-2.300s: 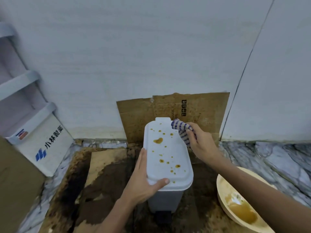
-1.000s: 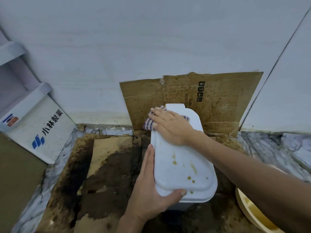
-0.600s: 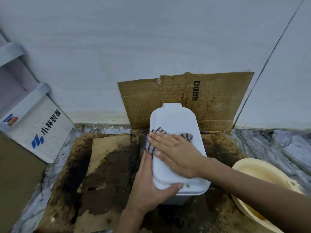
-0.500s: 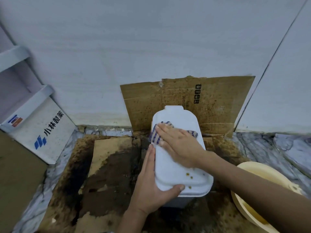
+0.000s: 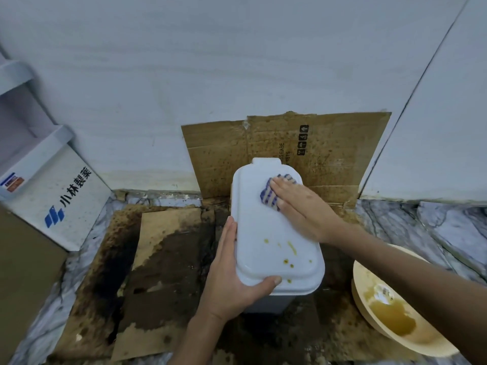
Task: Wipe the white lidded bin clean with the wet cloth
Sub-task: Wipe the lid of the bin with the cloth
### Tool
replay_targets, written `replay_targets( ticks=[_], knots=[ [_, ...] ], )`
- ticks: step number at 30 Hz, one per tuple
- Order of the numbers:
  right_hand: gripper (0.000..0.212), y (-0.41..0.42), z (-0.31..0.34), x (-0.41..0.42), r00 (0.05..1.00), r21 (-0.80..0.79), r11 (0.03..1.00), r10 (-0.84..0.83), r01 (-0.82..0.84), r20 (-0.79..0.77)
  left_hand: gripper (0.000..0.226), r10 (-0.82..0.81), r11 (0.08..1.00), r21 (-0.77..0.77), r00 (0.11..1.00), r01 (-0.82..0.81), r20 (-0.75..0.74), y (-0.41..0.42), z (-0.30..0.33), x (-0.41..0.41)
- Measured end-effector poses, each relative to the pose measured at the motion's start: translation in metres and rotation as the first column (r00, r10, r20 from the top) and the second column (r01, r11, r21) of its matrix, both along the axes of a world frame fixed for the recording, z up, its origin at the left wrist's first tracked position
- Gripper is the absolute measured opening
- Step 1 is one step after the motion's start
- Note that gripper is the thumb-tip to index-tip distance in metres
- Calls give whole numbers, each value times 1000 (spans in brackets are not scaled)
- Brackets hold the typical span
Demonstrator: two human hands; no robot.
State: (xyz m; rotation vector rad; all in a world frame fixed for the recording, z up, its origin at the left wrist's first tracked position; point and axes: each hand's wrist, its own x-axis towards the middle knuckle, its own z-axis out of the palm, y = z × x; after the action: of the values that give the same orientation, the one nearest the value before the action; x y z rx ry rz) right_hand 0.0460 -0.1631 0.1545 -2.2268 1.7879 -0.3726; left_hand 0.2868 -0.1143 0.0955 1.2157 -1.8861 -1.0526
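two hands | right hand [image 5: 303, 206] flat on cloth [image 5: 270, 197] | left hand [image 5: 232, 280] grips bin [image 5: 266, 233]

**Tight quarters around the lid**

Beyond the right hand [image 5: 303, 206], stained cardboard [image 5: 329, 159] stands against the wall, just behind the white bin [image 5: 263, 233]; to its right a yellow basin [image 5: 369, 283] sits on the floor; the left hand [image 5: 232, 280] blocks the lid's near-left corner; bare lid lies between both hands.
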Motion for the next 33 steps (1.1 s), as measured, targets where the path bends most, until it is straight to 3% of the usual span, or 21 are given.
replay_targets(
  ticks=[2,7,9,12,16,20,23,29,33],
  knots=[
    [61,40,2,4,998,24,998,61,-62,14,130,-2,1000,3,1000,2,-6,1,1,-1],
    [53,103,7,19,953,110,959,274,-261,-128,132,-12,1000,4,1000,12,11,3,-1,0],
    [53,87,8,20,954,111,967,245,-229,-172,130,-16,1000,-10,1000,16,8,4,1,-1],
    [63,44,5,40,968,38,997,70,-63,-242,132,-9,1000,2,1000,9,13,1,3,-1],
    [62,52,-4,80,962,-4,988,151,-156,-226,136,-52,999,7,999,52,10,-1,1,-2],
    [52,81,-2,60,962,23,979,203,-203,-185,137,-64,996,66,998,65,-28,1,3,-1],
    [54,85,0,35,971,43,988,154,-149,-182,138,-54,998,12,997,54,55,2,6,1],
    [73,37,6,31,986,50,998,-30,38,-162,143,-41,999,27,997,39,72,1,9,2],
    [64,64,-1,43,958,-7,992,118,-124,-260,146,-52,998,50,997,49,56,2,8,3]
  ],
)
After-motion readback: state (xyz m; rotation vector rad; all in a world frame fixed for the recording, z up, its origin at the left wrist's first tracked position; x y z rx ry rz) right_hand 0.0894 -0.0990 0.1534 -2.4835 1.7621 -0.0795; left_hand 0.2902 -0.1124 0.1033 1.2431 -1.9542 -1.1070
